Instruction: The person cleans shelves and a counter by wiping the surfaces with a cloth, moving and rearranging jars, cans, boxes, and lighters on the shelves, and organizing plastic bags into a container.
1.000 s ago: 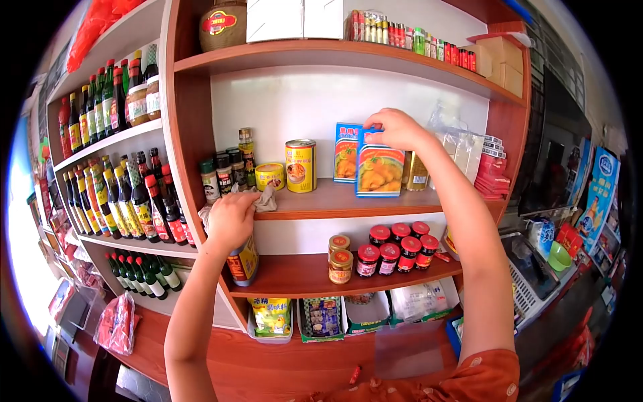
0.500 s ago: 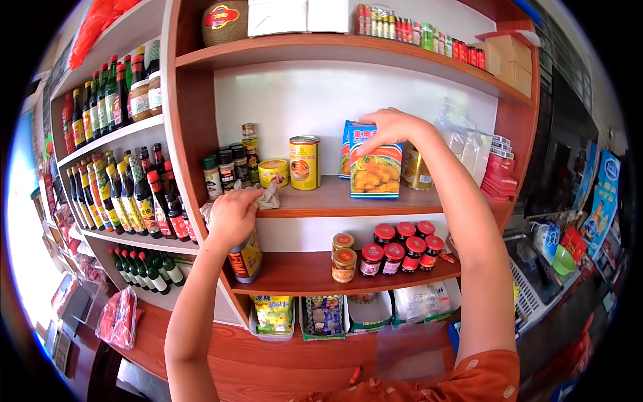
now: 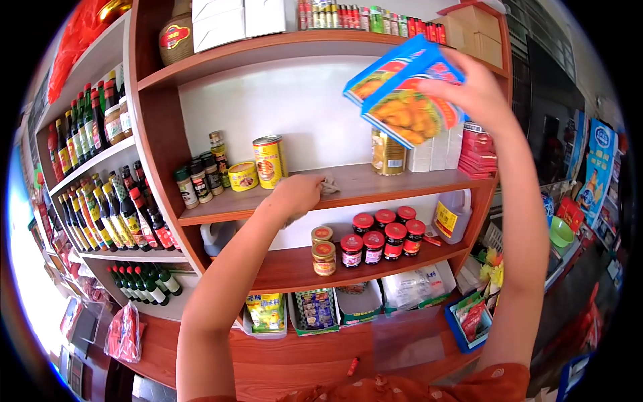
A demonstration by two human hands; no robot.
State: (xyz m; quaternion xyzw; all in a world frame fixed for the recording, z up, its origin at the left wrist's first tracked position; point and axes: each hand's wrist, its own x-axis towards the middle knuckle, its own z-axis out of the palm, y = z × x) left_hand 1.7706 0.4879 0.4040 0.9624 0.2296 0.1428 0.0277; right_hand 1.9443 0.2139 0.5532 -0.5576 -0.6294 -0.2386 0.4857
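Two blue packets (image 3: 408,110) with food pictures are held up and tilted in my right hand (image 3: 469,90), above the middle shelf (image 3: 348,189). My left hand (image 3: 298,196) is closed on a grey cloth (image 3: 329,186) that touches the shelf near its front edge. To the left of that hand are a tall yellow can (image 3: 269,162), a low yellow can (image 3: 242,176) and several spice bottles (image 3: 199,182). A large gold-lidded can (image 3: 388,153) stands below the packets.
Red-lidded jars (image 3: 373,246) and a plastic jug (image 3: 451,216) stand on the lower shelf. Sauce bottles (image 3: 114,213) fill the left shelves. Red packs (image 3: 477,155) are stacked at the right. Boxes (image 3: 358,308) line the counter (image 3: 288,368).
My right hand has lifted the two packets off the shelf and tilted them. My left hand has moved the cloth rightward along the shelf, past the yellow cans. The view has shifted.
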